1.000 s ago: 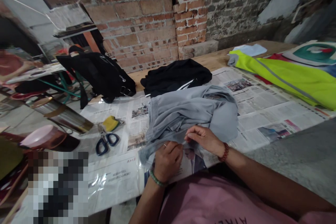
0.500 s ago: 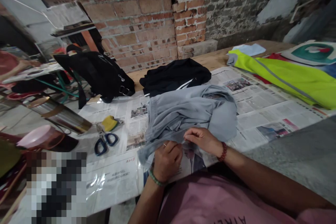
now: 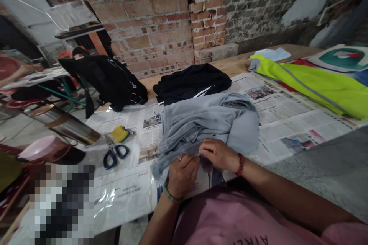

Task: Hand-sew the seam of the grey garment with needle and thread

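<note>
A crumpled grey garment lies on the newspaper-covered table in front of me. My left hand, with a ring and a green bead bracelet, is closed on the garment's near edge. Close beside it, my right hand, wearing a red bead bracelet, is closed in a pinch at that same edge. Whatever sits between the right fingertips is too small or hidden to name. The two sets of fingertips almost touch.
Blue-handled scissors and a yellow-green pad lie to the left, near a steel flask. Behind are a black backpack and black clothing. At right lie a neon-yellow garment and an iron. A person sits far left.
My right hand has moved slightly left, closer to my left hand, its fingers curled more downward. My left hand and the grey garment have hardly moved.
</note>
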A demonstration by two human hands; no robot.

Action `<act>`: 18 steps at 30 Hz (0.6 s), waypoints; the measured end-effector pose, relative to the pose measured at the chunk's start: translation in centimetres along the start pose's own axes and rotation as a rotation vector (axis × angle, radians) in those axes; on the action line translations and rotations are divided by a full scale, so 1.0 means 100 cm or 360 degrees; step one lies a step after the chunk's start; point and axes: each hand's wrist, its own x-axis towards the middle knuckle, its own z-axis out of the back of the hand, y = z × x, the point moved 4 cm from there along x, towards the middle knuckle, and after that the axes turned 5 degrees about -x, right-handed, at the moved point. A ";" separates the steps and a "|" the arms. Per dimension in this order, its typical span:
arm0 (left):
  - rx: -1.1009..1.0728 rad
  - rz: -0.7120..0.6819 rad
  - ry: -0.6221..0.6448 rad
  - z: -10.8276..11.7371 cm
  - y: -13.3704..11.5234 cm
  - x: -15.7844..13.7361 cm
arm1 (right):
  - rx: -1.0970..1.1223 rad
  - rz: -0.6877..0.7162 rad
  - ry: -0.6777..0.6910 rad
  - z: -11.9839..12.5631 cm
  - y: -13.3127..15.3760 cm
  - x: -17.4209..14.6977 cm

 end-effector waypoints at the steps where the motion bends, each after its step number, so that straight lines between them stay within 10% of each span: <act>1: -0.0019 0.0028 -0.0015 0.000 0.001 0.000 | -0.0009 0.0007 0.0029 -0.004 -0.001 0.000; 18: -0.1080 0.1089 0.0046 -0.007 0.045 0.005 | -0.0310 0.0323 -0.0236 0.006 0.000 -0.020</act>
